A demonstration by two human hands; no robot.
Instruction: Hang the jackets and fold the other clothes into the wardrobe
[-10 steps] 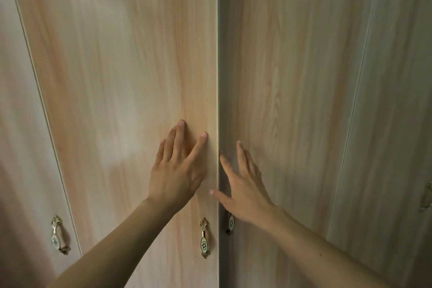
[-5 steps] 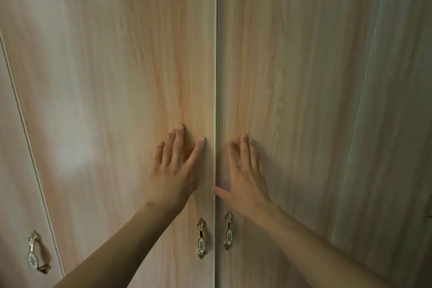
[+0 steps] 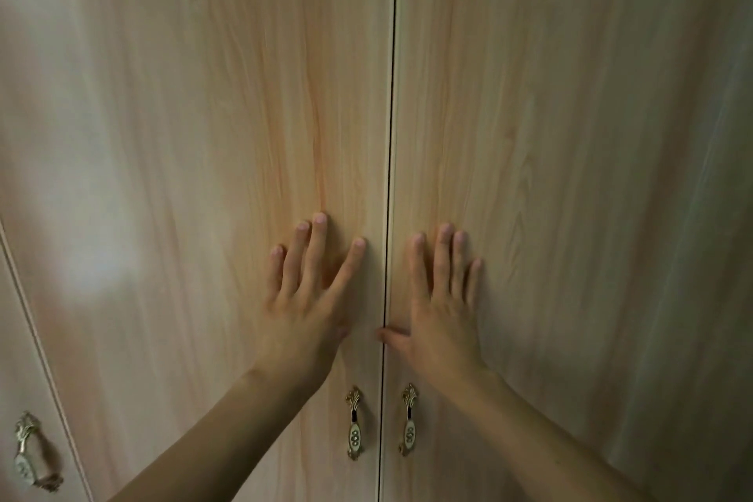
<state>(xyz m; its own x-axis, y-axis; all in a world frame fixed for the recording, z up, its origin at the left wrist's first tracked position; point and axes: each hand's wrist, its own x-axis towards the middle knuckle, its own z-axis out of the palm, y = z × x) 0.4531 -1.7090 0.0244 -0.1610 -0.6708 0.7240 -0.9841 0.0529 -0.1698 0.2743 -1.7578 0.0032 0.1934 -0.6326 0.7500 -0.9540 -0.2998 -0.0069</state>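
Right now, head view only, so one pass. Both wardrobe doors are shut: left door (image 3: 195,175) and right door (image 3: 570,175) meet at a thin dark seam down the middle, w/ no gap showing the inside.

Left hand (image 3: 303,310) lies flat on the left door, fingers spread, palm against the wood, gripping nothing. Right hand (image 3: 442,318) is likewise flat and open on the right door, thumb stretched toward the seam and about touching it. Both hands sit just beside the seam, one each side, above the handles.

Two ornate brass handles hang below the wrists: left-door handle (image 3: 354,424) and right-door handle (image 3: 408,420), near each other across the seam. Neither is touched. A third handle (image 3: 30,452) shows at the far-left bottom on a neighbouring door (image 3: 24,338), also closed.

No jackets, no folded clothes, no hangers anywhere in frame. Whatever belongs in the wardrobe is either inside behind the doors or off-camera; can't tell which.

Judgement on progress: palms pressing closed doors, w/ nothing in hand, reads like the closing-up step, i.e. task at or very near its end. Can't confirm that the hanging and folding got done, since the interior is hidden. If anything's left, prob. just letting go of the doors.
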